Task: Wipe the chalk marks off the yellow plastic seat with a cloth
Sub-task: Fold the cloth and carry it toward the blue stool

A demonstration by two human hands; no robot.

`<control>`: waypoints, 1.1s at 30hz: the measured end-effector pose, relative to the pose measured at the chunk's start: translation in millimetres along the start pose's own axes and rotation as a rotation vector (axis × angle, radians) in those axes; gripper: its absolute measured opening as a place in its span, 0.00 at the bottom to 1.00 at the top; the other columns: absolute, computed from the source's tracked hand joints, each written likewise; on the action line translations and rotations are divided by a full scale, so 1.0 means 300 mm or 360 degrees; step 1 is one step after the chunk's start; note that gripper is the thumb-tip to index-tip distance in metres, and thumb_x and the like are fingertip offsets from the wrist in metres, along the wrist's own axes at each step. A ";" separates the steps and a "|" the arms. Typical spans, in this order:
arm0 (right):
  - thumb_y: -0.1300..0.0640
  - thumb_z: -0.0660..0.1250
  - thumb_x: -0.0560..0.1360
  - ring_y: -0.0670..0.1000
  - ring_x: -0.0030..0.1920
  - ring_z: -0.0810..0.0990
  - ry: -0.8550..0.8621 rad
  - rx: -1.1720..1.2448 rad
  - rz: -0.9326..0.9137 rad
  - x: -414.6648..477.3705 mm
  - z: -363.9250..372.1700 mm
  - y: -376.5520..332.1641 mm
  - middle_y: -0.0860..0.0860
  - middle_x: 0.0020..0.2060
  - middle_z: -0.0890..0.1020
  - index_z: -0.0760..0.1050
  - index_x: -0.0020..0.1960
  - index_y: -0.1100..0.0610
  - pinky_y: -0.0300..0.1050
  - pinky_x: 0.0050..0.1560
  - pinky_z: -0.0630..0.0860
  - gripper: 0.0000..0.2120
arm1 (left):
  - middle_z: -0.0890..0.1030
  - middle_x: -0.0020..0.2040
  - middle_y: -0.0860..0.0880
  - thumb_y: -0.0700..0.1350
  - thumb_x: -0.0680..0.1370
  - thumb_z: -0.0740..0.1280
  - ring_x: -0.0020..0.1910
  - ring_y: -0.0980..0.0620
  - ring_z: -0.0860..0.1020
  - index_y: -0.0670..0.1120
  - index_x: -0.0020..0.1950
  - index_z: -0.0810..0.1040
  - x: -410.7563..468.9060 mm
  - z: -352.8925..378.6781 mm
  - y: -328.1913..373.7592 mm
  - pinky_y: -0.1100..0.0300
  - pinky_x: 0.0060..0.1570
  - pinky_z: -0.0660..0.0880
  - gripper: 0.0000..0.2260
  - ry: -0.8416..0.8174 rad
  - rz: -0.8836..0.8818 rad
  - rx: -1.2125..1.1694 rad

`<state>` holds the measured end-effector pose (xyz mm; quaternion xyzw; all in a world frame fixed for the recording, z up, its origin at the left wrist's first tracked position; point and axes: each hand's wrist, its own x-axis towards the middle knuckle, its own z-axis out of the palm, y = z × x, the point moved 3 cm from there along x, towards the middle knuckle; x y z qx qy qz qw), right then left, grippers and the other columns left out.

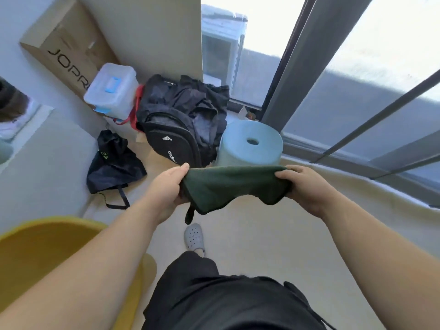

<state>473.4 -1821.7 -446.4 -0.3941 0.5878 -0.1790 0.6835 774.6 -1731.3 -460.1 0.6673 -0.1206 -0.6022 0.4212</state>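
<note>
Cloth (234,184) stretches mid-frame, gripped by left hand (166,186) and right hand (307,189); best folded flat before wiping yellow seat (42,253), lower left.

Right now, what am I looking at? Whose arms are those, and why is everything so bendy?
There is no machine here, just a person. A wide camera on their head looks down, so you see their own arms, and it bends the edges. The left hand and right hand hold a dark green cloth stretched between them in the air, fingers curled round its ends. The yellow seat is at the bottom left, and the cloth is not touching it. On the floor are a black backpack, a pale blue round stool and the person's grey shoe.
</note>
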 end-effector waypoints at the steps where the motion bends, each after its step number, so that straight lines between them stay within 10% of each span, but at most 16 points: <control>1: 0.61 0.66 0.82 0.60 0.57 0.85 0.0122 0.0113 0.0008 0.019 0.001 -0.014 0.60 0.56 0.86 0.80 0.61 0.63 0.58 0.60 0.82 0.10 | 0.84 0.55 0.42 0.52 0.82 0.63 0.53 0.43 0.83 0.40 0.60 0.78 0.040 0.014 0.022 0.43 0.51 0.81 0.16 -0.0042 -0.0106 -0.0110; 8: 0.61 0.68 0.80 0.56 0.46 0.84 0.0721 0.0132 -0.0083 0.166 0.106 -0.109 0.58 0.47 0.86 0.80 0.49 0.58 0.56 0.48 0.84 0.02 | 0.83 0.54 0.38 0.47 0.83 0.62 0.46 0.42 0.84 0.39 0.56 0.76 0.241 0.243 0.144 0.47 0.41 0.81 0.11 -0.0214 -0.0182 0.0013; 18: 0.40 0.60 0.82 0.55 0.55 0.84 0.0166 -0.0076 -0.0110 0.461 0.037 -0.157 0.54 0.51 0.86 0.85 0.49 0.52 0.57 0.59 0.80 0.20 | 0.85 0.46 0.44 0.46 0.73 0.74 0.46 0.46 0.85 0.43 0.52 0.79 0.469 0.601 0.168 0.50 0.44 0.82 0.11 -0.0076 0.0065 0.0230; 22: 0.54 0.68 0.82 0.41 0.51 0.80 0.0323 -0.0131 0.0007 0.695 -0.188 -0.095 0.52 0.58 0.83 0.80 0.63 0.54 0.30 0.48 0.76 0.11 | 0.84 0.50 0.40 0.40 0.79 0.63 0.46 0.43 0.83 0.41 0.55 0.78 0.669 0.709 0.140 0.49 0.41 0.82 0.07 -0.0016 -0.0135 0.0217; 26: 0.52 0.66 0.83 0.53 0.56 0.86 -0.0075 0.0243 0.0466 0.947 -0.292 0.015 0.53 0.55 0.87 0.82 0.60 0.57 0.50 0.60 0.81 0.12 | 0.84 0.51 0.41 0.39 0.81 0.60 0.43 0.47 0.83 0.41 0.57 0.79 0.897 0.778 0.086 0.55 0.38 0.79 0.09 -0.0200 -0.0281 0.0322; 30: 0.56 0.67 0.82 0.53 0.53 0.86 0.0094 0.0145 0.0403 1.166 -0.325 0.101 0.57 0.55 0.86 0.80 0.59 0.58 0.49 0.54 0.82 0.07 | 0.84 0.53 0.40 0.41 0.82 0.61 0.49 0.43 0.84 0.43 0.58 0.78 1.139 0.797 0.023 0.48 0.45 0.82 0.09 -0.0084 -0.0327 0.0405; 33: 0.51 0.68 0.82 0.51 0.60 0.80 0.0178 0.0051 0.0354 1.276 -0.342 0.101 0.50 0.64 0.78 0.67 0.76 0.52 0.45 0.56 0.78 0.24 | 0.80 0.58 0.46 0.47 0.79 0.66 0.55 0.44 0.81 0.48 0.69 0.71 1.251 0.807 0.015 0.46 0.52 0.80 0.19 0.0071 -0.0290 0.0540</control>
